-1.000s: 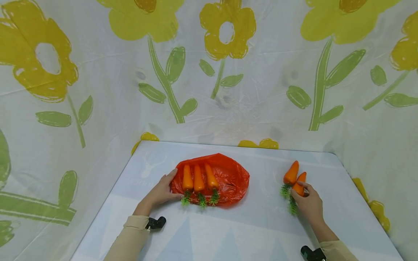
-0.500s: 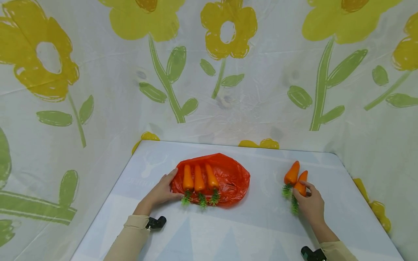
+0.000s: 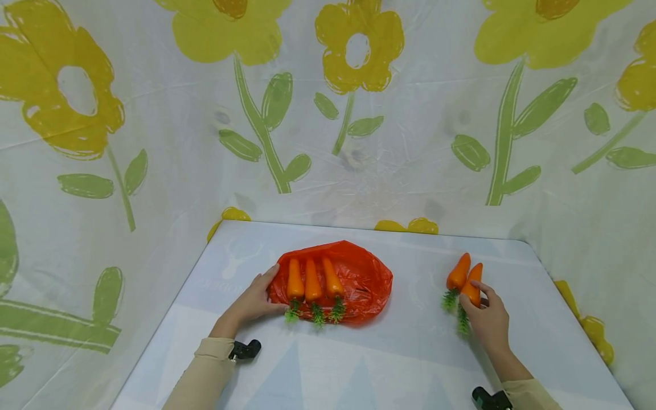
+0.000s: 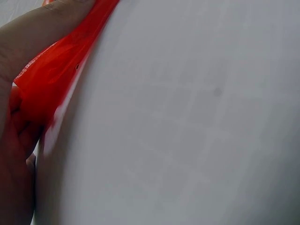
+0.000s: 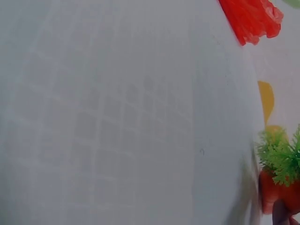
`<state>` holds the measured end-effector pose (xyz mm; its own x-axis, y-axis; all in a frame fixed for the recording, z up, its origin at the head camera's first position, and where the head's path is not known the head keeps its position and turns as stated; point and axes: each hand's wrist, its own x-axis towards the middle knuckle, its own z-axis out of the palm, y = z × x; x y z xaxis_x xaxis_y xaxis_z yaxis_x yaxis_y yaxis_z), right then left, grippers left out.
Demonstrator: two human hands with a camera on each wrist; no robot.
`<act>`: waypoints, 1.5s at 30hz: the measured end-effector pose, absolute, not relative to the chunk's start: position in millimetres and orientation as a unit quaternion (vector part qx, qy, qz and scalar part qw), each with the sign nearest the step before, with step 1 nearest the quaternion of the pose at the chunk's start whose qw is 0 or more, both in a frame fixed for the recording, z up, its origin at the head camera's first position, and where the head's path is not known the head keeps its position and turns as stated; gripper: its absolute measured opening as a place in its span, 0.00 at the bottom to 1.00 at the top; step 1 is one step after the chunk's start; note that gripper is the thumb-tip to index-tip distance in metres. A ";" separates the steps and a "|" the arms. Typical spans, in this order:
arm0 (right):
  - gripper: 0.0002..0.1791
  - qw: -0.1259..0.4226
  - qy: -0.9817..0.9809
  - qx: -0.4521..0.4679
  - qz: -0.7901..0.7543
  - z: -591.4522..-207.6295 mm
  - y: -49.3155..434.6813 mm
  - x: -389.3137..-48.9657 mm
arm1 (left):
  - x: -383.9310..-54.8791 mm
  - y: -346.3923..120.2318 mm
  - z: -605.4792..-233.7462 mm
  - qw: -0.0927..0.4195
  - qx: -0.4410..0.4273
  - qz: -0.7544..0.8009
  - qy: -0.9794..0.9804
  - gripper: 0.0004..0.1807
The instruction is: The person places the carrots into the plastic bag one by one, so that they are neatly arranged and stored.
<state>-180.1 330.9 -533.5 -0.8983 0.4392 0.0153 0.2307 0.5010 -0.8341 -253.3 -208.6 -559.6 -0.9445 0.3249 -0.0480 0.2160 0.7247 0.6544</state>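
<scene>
A red plastic bag lies spread on the table, with three toy carrots in a row over its left half, green tops toward me. My left hand holds the bag's left edge. In the left wrist view the thumb lies over the red film and the other fingers sit behind it. Off to the right, my right hand pinches one carrot between thumb and fingers. Another carrot leans close on its left. Feathery green leaves show at the right wrist view's edge.
The white table carries pale printed shapes. Its far edge meets a hanging cloth with yellow flowers, which also closes off both sides. Black wrist cameras sit at the sleeves.
The carrot in my right hand has tipped up slightly, its pointed end shifting away from me. My left hand, the bag and the three carrots there stay where they were.
</scene>
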 end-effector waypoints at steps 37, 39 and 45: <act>0.31 0.123 -0.858 -0.155 0.474 -524.5 310.1 -178.4 | -252.9 -208.8 -559.6 0.080 0.138 0.345 0.925 0.65; 0.31 0.122 -0.858 -0.155 0.475 -525.2 309.4 -178.8 | -253.0 -208.9 -560.1 0.081 0.138 0.345 0.925 0.65; 0.31 0.121 -0.856 -0.150 0.480 -528.1 307.9 -180.7 | -253.5 -208.7 -560.7 0.082 0.138 0.346 0.924 0.65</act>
<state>-180.7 307.9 -528.1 -0.9262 0.3718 0.0627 0.1404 0.4945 -0.8578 -253.5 -208.7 -560.7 -0.9482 0.3127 -0.0564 0.1988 0.7224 0.6623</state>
